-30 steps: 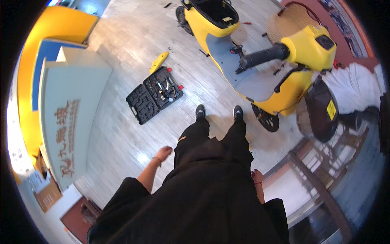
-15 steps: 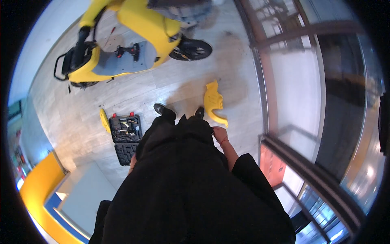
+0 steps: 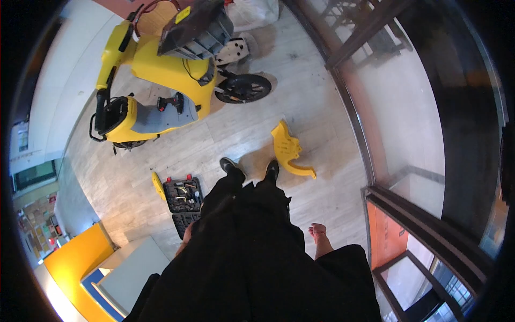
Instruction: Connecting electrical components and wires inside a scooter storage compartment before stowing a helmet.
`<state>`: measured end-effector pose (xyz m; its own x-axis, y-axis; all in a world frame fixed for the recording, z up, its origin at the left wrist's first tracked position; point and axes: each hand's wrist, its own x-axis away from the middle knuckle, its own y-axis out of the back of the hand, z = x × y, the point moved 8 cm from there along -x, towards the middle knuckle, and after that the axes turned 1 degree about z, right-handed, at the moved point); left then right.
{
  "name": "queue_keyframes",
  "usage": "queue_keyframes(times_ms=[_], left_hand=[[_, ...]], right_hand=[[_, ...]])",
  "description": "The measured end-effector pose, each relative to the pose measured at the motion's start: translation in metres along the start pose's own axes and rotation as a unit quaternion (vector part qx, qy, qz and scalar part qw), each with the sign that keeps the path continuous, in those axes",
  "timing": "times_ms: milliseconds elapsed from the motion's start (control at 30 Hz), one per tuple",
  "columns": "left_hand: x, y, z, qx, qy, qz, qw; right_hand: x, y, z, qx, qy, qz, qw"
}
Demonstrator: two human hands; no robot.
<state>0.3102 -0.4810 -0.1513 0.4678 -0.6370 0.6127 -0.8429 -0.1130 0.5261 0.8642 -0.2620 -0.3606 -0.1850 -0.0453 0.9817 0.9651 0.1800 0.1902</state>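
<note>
My right hand (image 3: 317,229) hangs in the air to the right of my dark trousers, its loosely bent fingers apart and nothing visible in them. Beside my left hip, my left hand (image 3: 187,234) shows only in part; clothing hides its fingers. The thing nearest to it is an opened black tool case (image 3: 183,195) on the floor, with several tools in its moulded slots. A yellow curved plastic panel (image 3: 286,148) lies on the floor just beyond my right shoe. Another narrow yellow piece (image 3: 158,185) rests against the case's left side.
A yellow scooter (image 3: 170,72) stands ahead to the left, with a black cordless drill (image 3: 170,102) on its grey footboard. A grey crate (image 3: 196,29) sits over its wheel end. Glass partitions with a dark frame (image 3: 351,107) run along the right. A yellow and white counter (image 3: 134,273) stands at the lower left.
My right hand has swung away from my thigh, out to the right. The view has shifted, so the scooter's crate shows more fully and the floor items sit lower. My left hand stays by my hip.
</note>
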Motion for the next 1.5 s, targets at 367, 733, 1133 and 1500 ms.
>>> queue_keyframes(times_ms=[367,733,1133,1500], left_hand=[[-0.038,-0.008,-0.012,0.175,0.151,-0.075,0.970],[-0.124,-0.030,0.055,0.445,0.233,-0.183,0.845],[-0.131,-0.080,0.075,0.579,0.360,-0.091,0.726],[-0.258,0.165,-0.225,0.379,0.028,-0.317,0.869]], right_hand=[[0.138,-0.136,0.321,0.027,0.371,0.084,0.925],[0.226,-0.244,0.346,0.638,0.475,0.078,0.601],[0.297,-0.300,0.438,0.445,0.397,0.017,0.802],[0.259,-0.345,0.571,0.215,0.313,0.196,0.904]])
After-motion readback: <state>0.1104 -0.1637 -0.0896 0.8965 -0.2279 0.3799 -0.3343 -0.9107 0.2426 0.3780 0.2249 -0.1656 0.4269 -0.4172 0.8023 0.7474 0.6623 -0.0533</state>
